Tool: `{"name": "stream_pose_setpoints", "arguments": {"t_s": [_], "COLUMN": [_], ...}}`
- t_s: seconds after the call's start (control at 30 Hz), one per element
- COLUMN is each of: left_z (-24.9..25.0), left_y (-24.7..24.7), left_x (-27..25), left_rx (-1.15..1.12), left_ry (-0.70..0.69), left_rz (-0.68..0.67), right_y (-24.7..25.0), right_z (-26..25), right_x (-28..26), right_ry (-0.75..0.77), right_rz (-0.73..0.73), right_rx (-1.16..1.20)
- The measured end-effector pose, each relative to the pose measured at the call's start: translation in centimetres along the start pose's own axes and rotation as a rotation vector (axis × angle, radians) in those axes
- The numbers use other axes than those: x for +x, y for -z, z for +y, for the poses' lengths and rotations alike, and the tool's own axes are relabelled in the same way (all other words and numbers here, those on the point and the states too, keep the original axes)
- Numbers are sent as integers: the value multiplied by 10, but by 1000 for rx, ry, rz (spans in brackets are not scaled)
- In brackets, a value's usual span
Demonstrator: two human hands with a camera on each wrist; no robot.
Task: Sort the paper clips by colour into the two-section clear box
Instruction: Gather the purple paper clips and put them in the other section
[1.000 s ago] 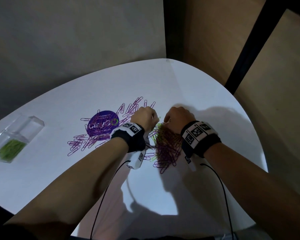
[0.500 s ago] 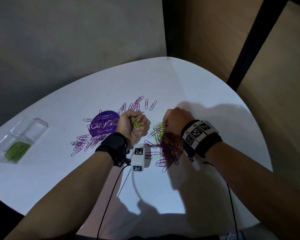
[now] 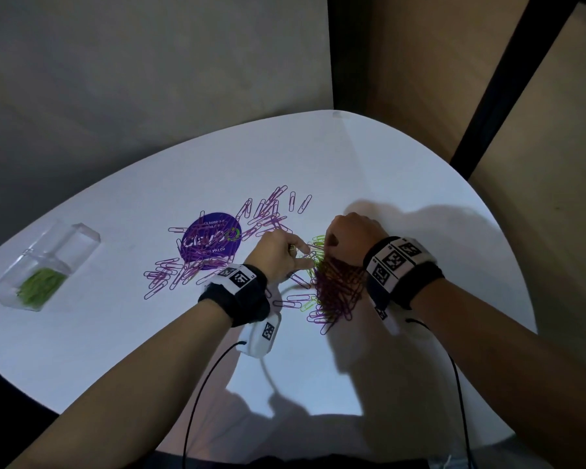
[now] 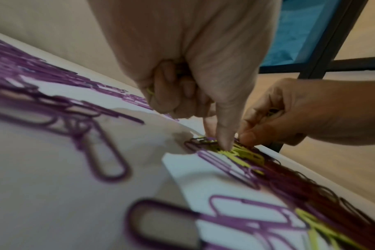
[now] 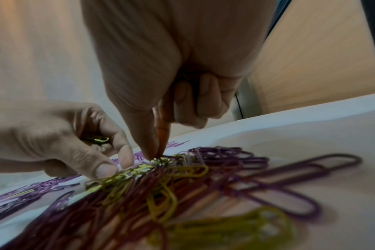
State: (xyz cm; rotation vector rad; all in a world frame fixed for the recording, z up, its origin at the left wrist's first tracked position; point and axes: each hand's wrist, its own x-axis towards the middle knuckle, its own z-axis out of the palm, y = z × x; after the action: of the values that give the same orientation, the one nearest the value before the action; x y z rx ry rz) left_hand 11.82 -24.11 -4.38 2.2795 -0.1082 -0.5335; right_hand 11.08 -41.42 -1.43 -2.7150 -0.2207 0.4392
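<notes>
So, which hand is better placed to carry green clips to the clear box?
Left, probably. The left hand already holds green clips in its palm, and the clear box lies on that side; the right hand is farther away.

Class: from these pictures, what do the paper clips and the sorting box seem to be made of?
Purple paper clips and green paper clips: thin bent wire, probably metal under a smooth coloured coating. Two-section clear box: transparent, sharp-edged and rigid, probably glossy hard plastic; green clips show through its wall.
</notes>
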Motion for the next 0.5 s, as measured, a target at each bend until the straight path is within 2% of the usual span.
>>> {"name": "stream_pose_setpoints", "arguments": {"t_s": [0.07,0.17,0.27,0.33,0.43,0.5], "left_z": [-3,-6,-5,-3,-5,2], "left_y": [-1,0,8,18,31,34], "left_x": [2,1,-4,-4,2,-2], "left_rx": [62,-41,-84,-104,95,90], "left_ry": [-20,33,28,30,25,-21], "left_rz": [-23,-49,-55,-13,109,106], "right_y": [0,1,0,-1,0,1], "right_z": [2,6,11,13,13,13], "right_x": [-1,-2,-1,0,3,5], "right_ry": [6,5,14,29,77,117], "right_rz": [-6,-40,-66,-73,-118,-146], "right_rx": [-1,19,96,161,300,378]}}
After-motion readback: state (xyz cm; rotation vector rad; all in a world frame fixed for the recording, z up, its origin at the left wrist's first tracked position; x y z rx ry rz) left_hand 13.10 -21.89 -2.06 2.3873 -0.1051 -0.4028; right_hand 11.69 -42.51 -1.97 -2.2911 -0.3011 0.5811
